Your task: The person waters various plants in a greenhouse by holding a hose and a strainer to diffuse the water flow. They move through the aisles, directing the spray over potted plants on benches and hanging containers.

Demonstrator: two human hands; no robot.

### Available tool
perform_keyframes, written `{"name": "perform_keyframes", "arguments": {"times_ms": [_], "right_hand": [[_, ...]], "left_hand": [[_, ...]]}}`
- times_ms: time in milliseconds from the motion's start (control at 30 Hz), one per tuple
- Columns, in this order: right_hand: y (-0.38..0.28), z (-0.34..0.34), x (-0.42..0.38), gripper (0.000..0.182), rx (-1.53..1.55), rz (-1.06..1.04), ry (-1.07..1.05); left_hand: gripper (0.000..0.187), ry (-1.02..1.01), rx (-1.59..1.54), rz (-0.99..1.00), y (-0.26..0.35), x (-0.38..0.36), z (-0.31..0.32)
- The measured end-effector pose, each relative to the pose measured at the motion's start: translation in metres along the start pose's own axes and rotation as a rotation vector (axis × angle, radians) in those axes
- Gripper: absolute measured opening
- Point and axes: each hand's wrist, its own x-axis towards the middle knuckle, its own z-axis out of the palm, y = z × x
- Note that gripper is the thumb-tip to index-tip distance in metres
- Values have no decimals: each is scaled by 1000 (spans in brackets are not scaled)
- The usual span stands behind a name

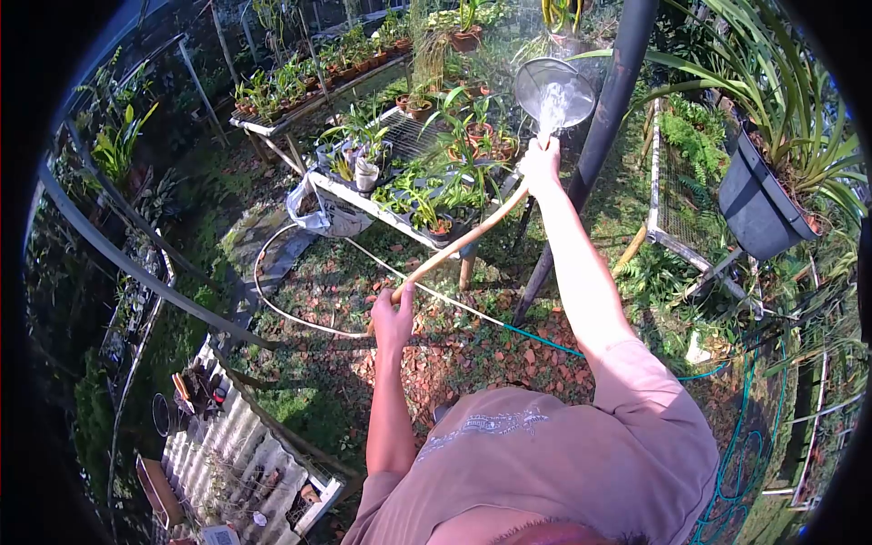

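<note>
My right hand [541,165] stretches far forward, its fingers wrapped round the front end of a tan garden hose [468,238]. Bright white water [554,102] bursts from just beyond those fingers, overlapping a round, grey, see-through disc [531,82] with a dark rim. Lower and nearer my body, my left hand [392,316] is closed round the same hose. From there the hose loops away to the left over the ground. Potted plants [480,136] on a wire-mesh bench stand just left of my right hand.
A dark slanting pole [610,118] rises close beside my right arm. To the right hangs a large grey pot [763,200] with long leaves. A corrugated sheet [218,445] lies at lower left, and a teal hose [545,341] crosses the brick-strewn ground.
</note>
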Motion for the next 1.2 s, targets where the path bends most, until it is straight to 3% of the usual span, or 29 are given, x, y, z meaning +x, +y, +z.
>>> {"name": "perform_keyframes", "arguments": {"times_ms": [167, 200, 267, 400, 467, 533, 600, 667, 733, 833, 933, 1067, 1133, 1200], "right_hand": [[21, -17, -9, 9, 5, 209, -206], [34, -28, -2, 8, 164, 277, -289], [48, -25, 0, 7, -27, 242, -303], [27, 24, 14, 4, -35, 283, -440], [6, 66, 25, 11, -46, 185, -319], [-20, 107, 38, 30, 41, 140, -239], [-30, 129, 70, 45, 257, 248, -380], [-50, 143, 70, 9, 356, 200, -406], [-66, 166, 58, 8, 27, -32, -216], [-73, 180, 59, 9, -37, -85, -185], [-68, 182, 74, 9, 173, 40, -305], [-53, 191, 89, 9, 91, 18, -302], [-52, 198, 94, 26, 104, 34, -301], [-50, 207, 98, 25, 51, 40, -265]], "left_hand": [[47, -13, 22, -16, 0, -13, -7], [46, -24, 38, -44, -1, -16, -9], [46, -47, 63, -104, -3, -25, -10], [47, 41, 63, -142, -10, -17, -10], [48, 117, 31, -81, 23, -12, -19], [49, 167, -22, -68, 42, -1, -26], [50, 198, 4, -33, 39, 18, -27], [50, 206, 25, -53, 64, 30, -40], [50, 205, 9, -61, 77, 43, -50], [52, 226, 57, 20, 61, 74, -55], [51, 169, 71, 16, 60, 95, -68], [49, 167, 32, 63, 49, 123, -77], [48, 151, 17, 42, 49, 134, -83], [47, 156, 1, 68, 47, 146, -86]]}}
